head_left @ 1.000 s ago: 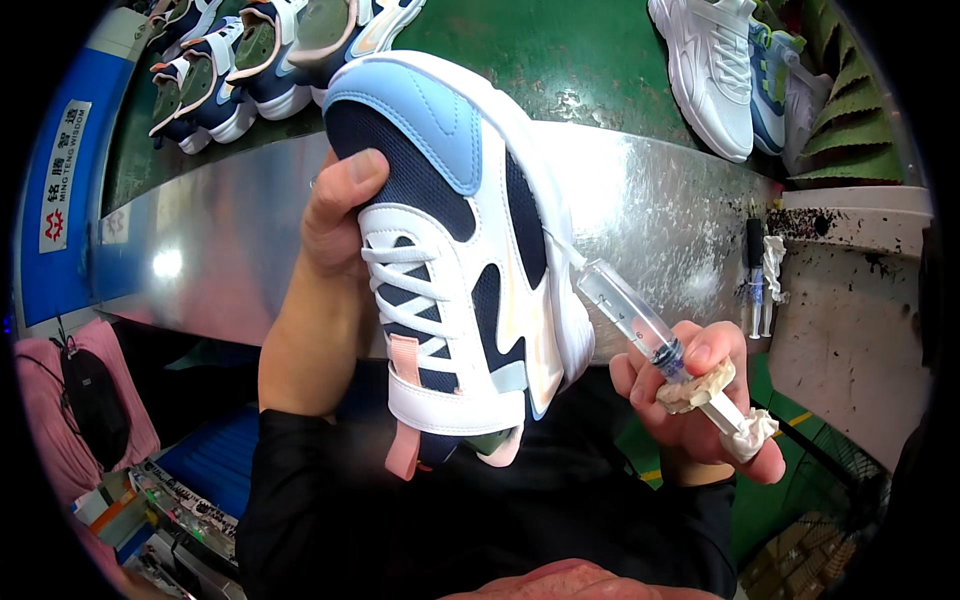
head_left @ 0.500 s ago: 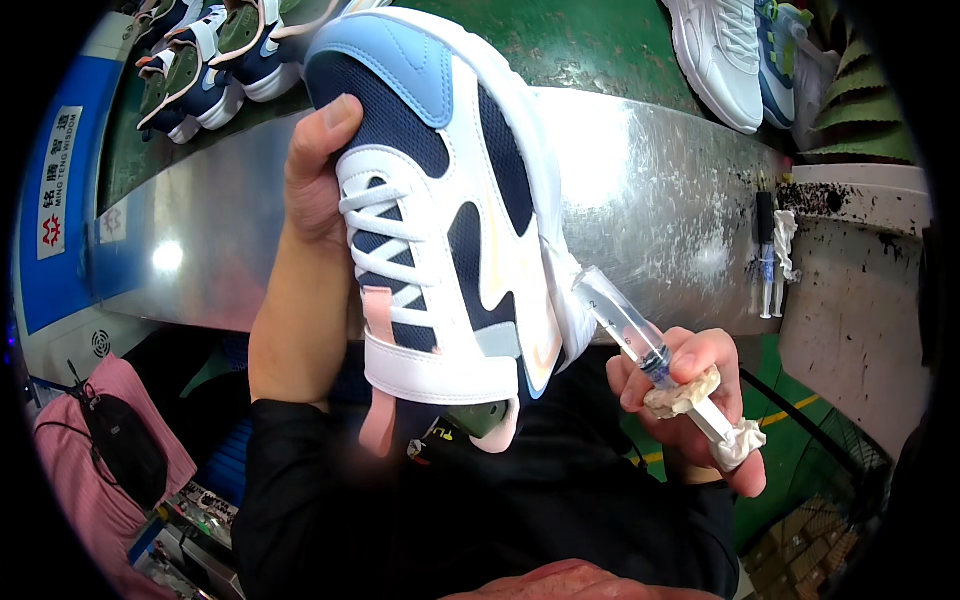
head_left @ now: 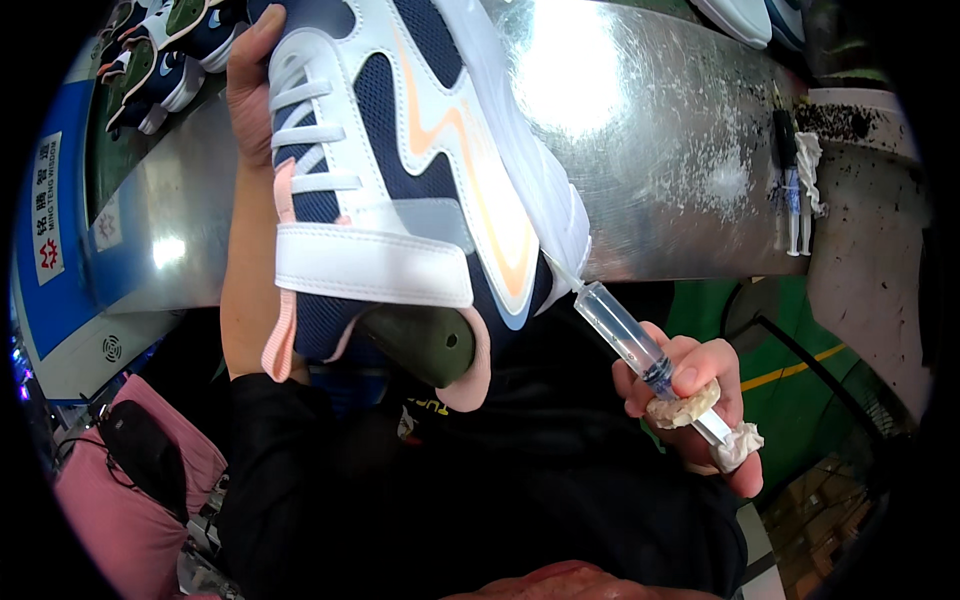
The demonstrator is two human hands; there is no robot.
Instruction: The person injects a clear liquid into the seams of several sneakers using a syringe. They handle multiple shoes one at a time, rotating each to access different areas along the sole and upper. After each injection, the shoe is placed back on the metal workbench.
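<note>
A white and navy sneaker [head_left: 370, 263] with a peach stripe and pink pull tabs is tilted in my left hand [head_left: 250, 90], whose thumb shows along the toe side. Most of that hand's fingers are hidden behind the shoe. A dark green shoe last [head_left: 425, 345] fills the sneaker's opening. My right hand [head_left: 700, 375] grips a clear syringe [head_left: 625, 330], with the thumb end near its plunger. Crumpled whitish material wraps the syringe's flange and plunger end. The syringe's thin tip meets the edge between upper and sole near the heel.
Several similar shoes [head_left: 165, 75] stand at the far left, and a white shoe [head_left: 740, 18] at the far right. Across the metal bench [head_left: 680, 160], more syringes [head_left: 793, 210] lie by its right end. A pink cloth [head_left: 120, 500] with a black pouch hangs at lower left.
The sneaker has moved left and turned, showing more of its side and heel. The syringe tip now sits farther back along the sole edge. My right hand has barely moved.
</note>
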